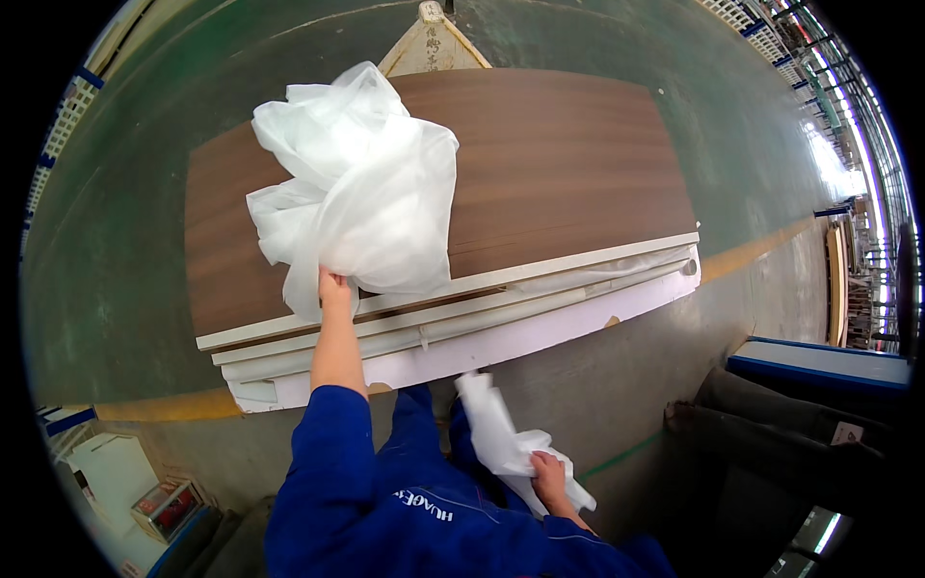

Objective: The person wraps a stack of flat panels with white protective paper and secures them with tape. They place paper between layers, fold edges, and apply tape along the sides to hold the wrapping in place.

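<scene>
My left hand (334,285) is closed on the lower end of a large crumpled sheet of white foam wrap (385,183). The sheet billows over the left half of a brown wood-grain panel (568,144), hiding that part of it. Low at my right side, my right hand (549,476) grips a smaller bunched piece of white foam wrap (496,424), which hangs beside my leg. Beneath the brown panel lie more stacked panels (462,318) with white edges, some foam showing between their layers.
A pointed wooden piece (434,43) sticks out beyond the stack's far edge. Dark grey rolls (771,405) lie at the right, near a blue-edged white surface (819,360). At lower left stands a white table (111,482) with a small box (166,506). A yellow line (164,409) crosses the floor.
</scene>
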